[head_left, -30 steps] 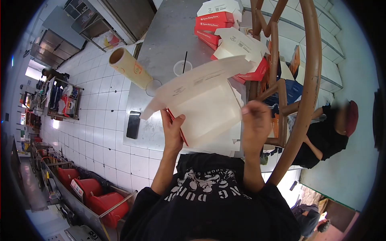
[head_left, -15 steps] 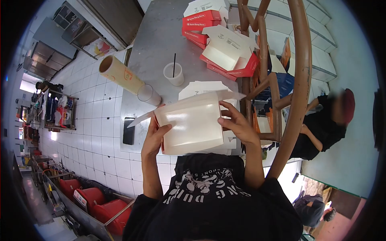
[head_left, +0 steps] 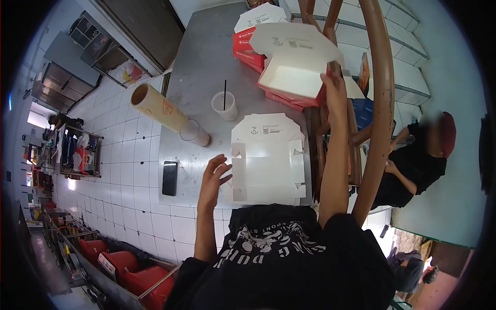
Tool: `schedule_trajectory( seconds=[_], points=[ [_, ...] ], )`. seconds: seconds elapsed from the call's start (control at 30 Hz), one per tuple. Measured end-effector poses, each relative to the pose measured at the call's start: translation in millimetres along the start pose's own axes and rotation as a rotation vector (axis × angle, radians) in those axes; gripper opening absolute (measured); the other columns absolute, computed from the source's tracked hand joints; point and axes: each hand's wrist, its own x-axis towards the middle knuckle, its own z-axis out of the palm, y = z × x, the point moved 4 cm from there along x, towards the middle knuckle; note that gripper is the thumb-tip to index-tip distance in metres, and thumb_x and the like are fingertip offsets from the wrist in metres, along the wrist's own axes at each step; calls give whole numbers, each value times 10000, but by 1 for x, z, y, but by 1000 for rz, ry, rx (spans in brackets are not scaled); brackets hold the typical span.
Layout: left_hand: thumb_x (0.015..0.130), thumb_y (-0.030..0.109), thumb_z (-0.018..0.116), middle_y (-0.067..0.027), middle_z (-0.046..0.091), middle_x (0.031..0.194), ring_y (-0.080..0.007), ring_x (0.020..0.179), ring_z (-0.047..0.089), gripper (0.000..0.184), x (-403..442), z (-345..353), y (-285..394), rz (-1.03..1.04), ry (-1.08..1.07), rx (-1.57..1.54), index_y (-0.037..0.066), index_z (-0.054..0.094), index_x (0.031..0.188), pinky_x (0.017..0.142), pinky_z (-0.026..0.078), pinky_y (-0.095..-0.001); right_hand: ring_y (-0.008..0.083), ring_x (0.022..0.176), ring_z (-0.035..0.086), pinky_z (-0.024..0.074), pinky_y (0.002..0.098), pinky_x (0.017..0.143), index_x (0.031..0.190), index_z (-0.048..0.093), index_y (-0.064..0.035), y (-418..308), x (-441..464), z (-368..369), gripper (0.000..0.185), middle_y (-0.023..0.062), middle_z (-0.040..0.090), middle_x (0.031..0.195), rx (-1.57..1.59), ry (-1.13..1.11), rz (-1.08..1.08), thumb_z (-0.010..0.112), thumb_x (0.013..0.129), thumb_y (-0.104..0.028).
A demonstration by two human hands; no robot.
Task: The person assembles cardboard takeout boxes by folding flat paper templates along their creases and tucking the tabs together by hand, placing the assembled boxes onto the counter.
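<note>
I'm looking down on a grey metal table (head_left: 199, 67) with a scuffed top. Near its left edge I see a phone (head_left: 169, 179) lying flat, screen dark. Farther in stand a glass (head_left: 196, 135) and, just right of it, a cup (head_left: 226, 109). A roll (head_left: 160, 108) meets the glass at its lower end; I can't tell whether it touches the tabletop. Flat white blanks (head_left: 267, 163) lie stacked by the near edge, and red boxes (head_left: 247, 50) are piled beyond.

Box (head_left: 292, 76) shifted from in front of the torso to the pile (head_left: 281, 98), right hand (head_left: 335, 92) outstretched with it. Left hand (head_left: 211, 178) has let go, now beside flat sheets (head_left: 267, 164), now uncovered.
</note>
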Motion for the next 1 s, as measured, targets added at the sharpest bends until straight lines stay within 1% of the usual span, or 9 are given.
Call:
schedule_trajectory(
  seconds=[0.23,0.33,0.4,0.63,0.73,0.8,0.9,0.97,1.0],
  points=[
    [863,208,593,-106,476,1259,-223,1125,516,428,-1,18,-12,-81,-68,-10,46,478,1242,918,454,-365,265,998,579,509,311,738,1256,398,54,16,46,26,634,211,531,1144,115,-67,189,634,802,-321],
    [864,210,595,-104,478,1262,-224,1129,513,430,-4,15,-9,-77,-61,6,48,478,1245,919,451,-365,300,1017,578,503,351,775,1238,399,54,11,45,23,659,238,538,1142,-23,-22,141,636,786,-363],
    [867,210,593,-103,480,1260,-225,1130,512,429,-5,9,-10,-81,-37,8,47,478,1247,921,450,-366,367,1023,579,480,413,830,1218,402,56,-7,39,9,654,283,559,1102,-397,142,-37,616,787,-387],
    [864,230,602,-121,496,1244,-244,1137,506,451,10,7,-51,-39,-21,156,22,479,1245,927,432,-381,443,1004,570,436,453,893,1188,418,52,-20,30,7,683,306,583,1046,-568,171,-23,620,784,-460],
    [847,244,616,-199,473,1273,-326,1171,478,511,15,10,-62,27,28,422,-11,455,1259,970,390,-401,451,950,581,445,457,871,1175,434,37,-12,25,9,650,295,591,1019,-563,188,-171,624,798,-457],
    [837,237,613,-266,419,1308,-382,1211,429,541,17,9,-79,167,106,731,-49,431,1260,995,367,-397,443,900,585,458,458,833,1135,476,22,-22,-10,3,537,268,604,974,-615,327,-508,628,820,-386],
    [822,248,618,-331,311,1366,-431,1267,345,645,29,4,-135,163,47,825,-101,357,1299,1027,340,-404,347,966,595,451,410,850,1120,507,32,-9,-69,2,456,232,598,1042,-543,101,-364,612,855,-324],
    [814,266,621,-377,237,1384,-469,1281,304,723,16,17,-126,52,0,790,-110,295,1338,1053,320,-406,406,1044,532,435,468,857,1132,520,12,32,-106,0,461,225,578,1080,-429,-164,-30,654,807,-286],
    [814,266,621,-377,237,1384,-469,1281,304,723,16,20,-129,32,9,783,-110,295,1338,1053,320,-406,409,1070,519,438,464,862,1149,512,18,56,-124,-4,470,228,553,1127,-648,-227,-56,649,808,-275]
  ],
)
